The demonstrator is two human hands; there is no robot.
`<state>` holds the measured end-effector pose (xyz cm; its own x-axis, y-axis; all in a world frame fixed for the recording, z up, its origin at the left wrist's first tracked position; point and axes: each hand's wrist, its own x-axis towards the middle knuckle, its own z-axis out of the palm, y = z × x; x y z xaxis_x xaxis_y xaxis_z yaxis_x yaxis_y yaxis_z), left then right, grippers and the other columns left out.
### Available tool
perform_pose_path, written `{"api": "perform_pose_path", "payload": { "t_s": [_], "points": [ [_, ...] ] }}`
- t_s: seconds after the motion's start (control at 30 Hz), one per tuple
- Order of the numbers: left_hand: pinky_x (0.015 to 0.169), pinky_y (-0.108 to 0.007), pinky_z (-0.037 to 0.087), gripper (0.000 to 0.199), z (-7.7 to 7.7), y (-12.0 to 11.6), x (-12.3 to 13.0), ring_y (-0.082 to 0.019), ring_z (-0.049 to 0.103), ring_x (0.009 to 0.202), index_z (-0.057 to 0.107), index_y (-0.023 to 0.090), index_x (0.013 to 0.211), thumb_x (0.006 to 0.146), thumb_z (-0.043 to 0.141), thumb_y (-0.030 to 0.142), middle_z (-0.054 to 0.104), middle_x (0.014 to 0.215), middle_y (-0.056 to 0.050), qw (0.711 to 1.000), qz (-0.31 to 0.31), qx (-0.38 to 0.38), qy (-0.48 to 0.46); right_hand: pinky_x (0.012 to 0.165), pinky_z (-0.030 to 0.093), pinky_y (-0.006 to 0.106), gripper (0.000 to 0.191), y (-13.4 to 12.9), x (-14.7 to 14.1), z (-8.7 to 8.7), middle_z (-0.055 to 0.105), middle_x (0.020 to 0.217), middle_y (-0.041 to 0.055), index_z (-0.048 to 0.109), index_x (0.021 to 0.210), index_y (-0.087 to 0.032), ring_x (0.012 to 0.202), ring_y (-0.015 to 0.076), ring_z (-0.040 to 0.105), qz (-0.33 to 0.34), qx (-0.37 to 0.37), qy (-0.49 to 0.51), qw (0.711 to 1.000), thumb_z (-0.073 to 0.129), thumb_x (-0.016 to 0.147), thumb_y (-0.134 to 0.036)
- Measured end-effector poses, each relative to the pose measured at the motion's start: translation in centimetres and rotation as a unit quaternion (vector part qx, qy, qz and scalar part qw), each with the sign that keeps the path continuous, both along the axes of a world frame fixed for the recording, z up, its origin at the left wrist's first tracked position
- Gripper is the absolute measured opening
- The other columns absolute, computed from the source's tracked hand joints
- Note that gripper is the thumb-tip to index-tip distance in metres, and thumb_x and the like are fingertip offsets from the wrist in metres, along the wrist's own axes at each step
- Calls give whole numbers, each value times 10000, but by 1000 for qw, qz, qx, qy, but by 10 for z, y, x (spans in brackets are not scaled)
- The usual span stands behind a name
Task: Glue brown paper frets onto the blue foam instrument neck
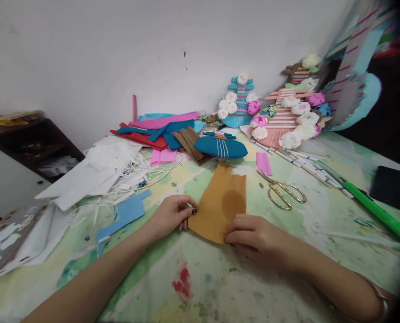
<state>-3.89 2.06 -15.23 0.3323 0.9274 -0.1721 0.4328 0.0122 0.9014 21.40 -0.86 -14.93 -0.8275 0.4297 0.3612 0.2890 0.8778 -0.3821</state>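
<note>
A piece of mustard-yellow crepe paper (216, 197) lies in front of me, with a darker round patch on its right part. My left hand (175, 213) pinches its left edge between thumb and fingers. At the lower right corner, my right hand (250, 235) has its fingers closed over the paper's edge; the thumb is partly hidden. Just beyond the paper rests a small dark-teal instrument-shaped craft piece (220, 147) with white strings. Gold-handled scissors (282, 190) lie to the right, beside a pink paper scrap (263, 163).
Blue card scraps (129, 213) and white sheets with string (102, 166) lie left. Coloured crepe paper (159, 130) is piled at the back. Flowered instrument models (240, 101) stand against the wall. A green tool (376, 211), thin sticks (297, 161) and a black phone-like slab (393, 188) lie right.
</note>
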Motion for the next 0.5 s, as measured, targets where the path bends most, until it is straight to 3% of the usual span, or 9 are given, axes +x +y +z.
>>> {"api": "perform_pose_path", "payload": {
  "t_s": [0.1, 0.17, 0.27, 0.37, 0.5],
  "points": [
    [463, -212, 400, 198, 2, 2, -5, -107, 548, 466, 689, 194, 831, 788, 495, 195, 671, 647, -2, 985, -4, 135, 108, 757, 447, 238, 285, -8, -7, 3, 615, 1006, 94, 617, 1035, -142, 893, 136, 555, 33, -25, 23, 999, 420, 864, -28],
    [561, -225, 452, 209, 2, 4, -9, -145, 618, 645, 698, 212, 843, 791, 496, 199, 704, 811, -20, 974, -16, 180, 136, 852, 433, 297, 283, -11, -11, 5, 619, 1056, 97, 610, 1058, -145, 978, 162, 543, 29, -11, 17, 999, 438, 859, -43],
    [663, -247, 481, 188, 1, 8, -13, -185, 628, 818, 689, 213, 869, 795, 517, 234, 701, 880, -37, 971, -38, 191, 139, 965, 375, 420, 311, -7, -10, 2, 585, 1189, 130, 575, 1173, -155, 1136, 232, 483, -45, 6, -20, 999, 524, 869, -199],
    [695, -269, 479, 169, 0, 14, -16, -183, 620, 805, 678, 206, 853, 793, 522, 233, 697, 858, -41, 963, -28, 224, 145, 1019, 320, 508, 507, -2, -3, -7, 504, 1323, 141, 497, 1309, -193, 1258, 294, 394, -127, -3, -86, 988, 558, 863, -428],
    [716, -298, 460, 175, -2, 26, -22, -182, 607, 771, 660, 200, 809, 810, 485, 201, 675, 814, -46, 925, 14, 332, 185, 998, 272, 634, 645, 1, 2, -19, 418, 1408, 141, 414, 1394, -204, 1312, 411, 288, -228, 29, -150, 962, 529, 851, -532]
  ]
}}
